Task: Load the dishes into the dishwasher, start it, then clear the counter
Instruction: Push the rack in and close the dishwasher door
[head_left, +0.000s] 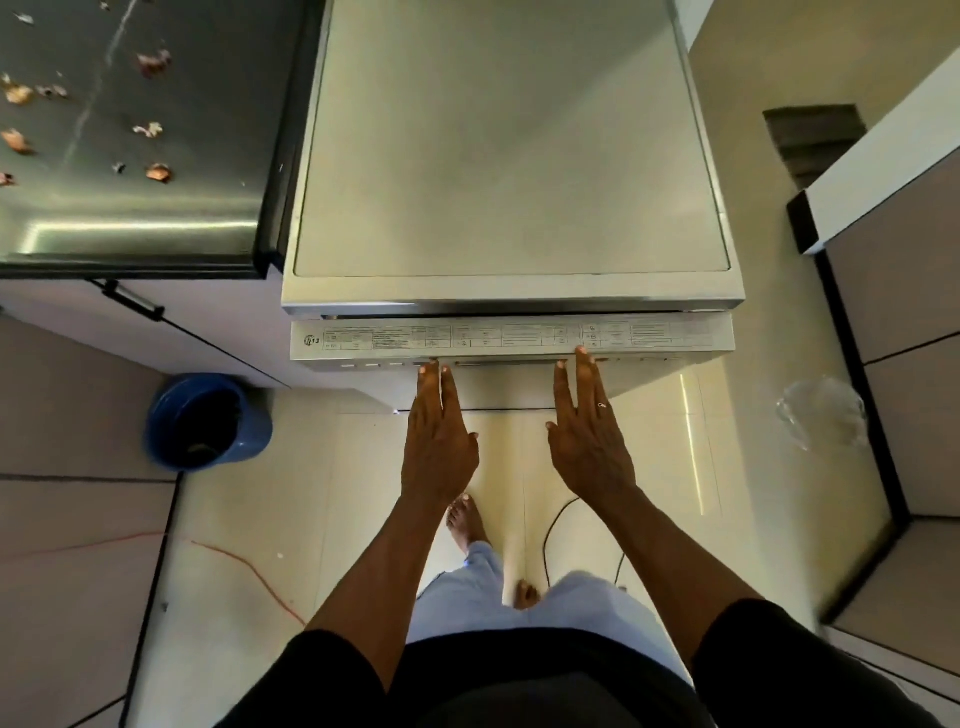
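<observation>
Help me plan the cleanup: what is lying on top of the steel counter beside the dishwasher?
Scattered brown scraps, like dry peels, lie on the steel counter. No dishes show there. Its left part runs out of frame, unseen.

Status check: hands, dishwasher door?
Both open: left hand, right hand, fingertips at dishwasher door top edge. Control strip exposed, door looks ajar. Nothing in the way.

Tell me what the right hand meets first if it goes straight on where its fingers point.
The dishwasher's control panel: the right hand points at it, fingers seemingly touching its front edge, though depth is unclear.
</observation>
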